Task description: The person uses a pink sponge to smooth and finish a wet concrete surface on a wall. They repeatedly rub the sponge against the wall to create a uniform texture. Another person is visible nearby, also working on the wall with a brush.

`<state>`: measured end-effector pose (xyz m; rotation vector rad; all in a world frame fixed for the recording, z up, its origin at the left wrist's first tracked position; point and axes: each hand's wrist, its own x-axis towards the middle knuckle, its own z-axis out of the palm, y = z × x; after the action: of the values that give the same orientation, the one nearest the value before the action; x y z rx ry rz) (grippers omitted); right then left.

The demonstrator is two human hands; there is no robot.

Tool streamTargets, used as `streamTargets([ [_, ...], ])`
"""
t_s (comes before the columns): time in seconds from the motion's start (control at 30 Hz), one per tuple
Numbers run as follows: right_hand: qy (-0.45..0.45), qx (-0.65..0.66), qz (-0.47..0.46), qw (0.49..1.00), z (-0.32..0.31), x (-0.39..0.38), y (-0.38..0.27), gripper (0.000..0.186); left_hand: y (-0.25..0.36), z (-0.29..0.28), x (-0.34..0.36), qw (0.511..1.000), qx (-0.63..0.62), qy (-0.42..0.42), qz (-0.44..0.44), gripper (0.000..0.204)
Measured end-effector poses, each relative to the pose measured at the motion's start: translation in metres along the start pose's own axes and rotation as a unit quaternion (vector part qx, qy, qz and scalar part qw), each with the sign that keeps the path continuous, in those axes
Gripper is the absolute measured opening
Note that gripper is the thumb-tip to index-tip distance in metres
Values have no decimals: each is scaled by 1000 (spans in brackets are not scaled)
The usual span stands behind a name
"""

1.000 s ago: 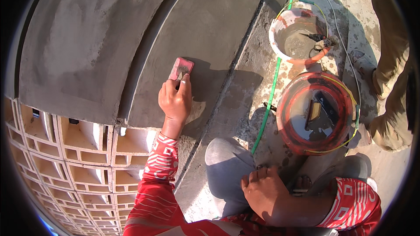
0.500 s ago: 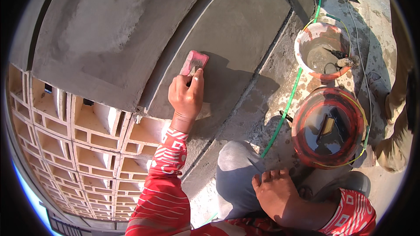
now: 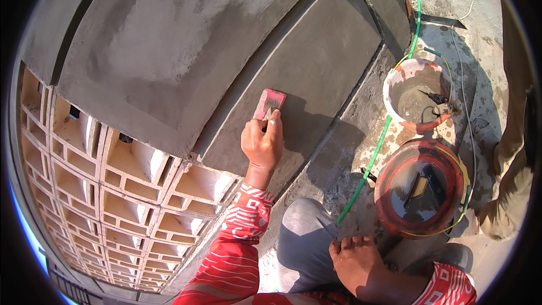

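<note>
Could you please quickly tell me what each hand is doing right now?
Left hand: closed, holding the pink float against the grey plaster.
Right hand: open, back upward beside the grey-clad knee, holding nothing visible.

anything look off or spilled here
Slightly: dark blotches, probably splashes, dot the floor around the white-and-orange bucket and red bucket. The larger grey panel, left of the one under the left hand, has a pale cloudy patch, uneven against its darker surroundings.
</note>
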<state>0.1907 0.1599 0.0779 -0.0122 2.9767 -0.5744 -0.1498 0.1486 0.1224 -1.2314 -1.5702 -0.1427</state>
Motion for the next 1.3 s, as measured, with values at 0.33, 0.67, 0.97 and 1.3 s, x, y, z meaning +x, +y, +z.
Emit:
streamTargets([
  [0.33, -40, 11, -34, 999, -5, 13, 7, 32, 8, 48, 64, 997, 48, 60, -3, 19],
  [0.67, -35, -16, -1, 999, -2, 1, -2, 31, -8, 18, 81, 988, 63, 116, -78, 18],
  [0.97, 28, 17, 32, 999, 1, -7, -13, 28, 1, 2, -22, 1000, -3, -17, 24, 21],
  [1.3, -18, -13, -40, 999, 3, 5, -6, 32, 49, 82, -18, 993, -46, -81, 73, 17],
])
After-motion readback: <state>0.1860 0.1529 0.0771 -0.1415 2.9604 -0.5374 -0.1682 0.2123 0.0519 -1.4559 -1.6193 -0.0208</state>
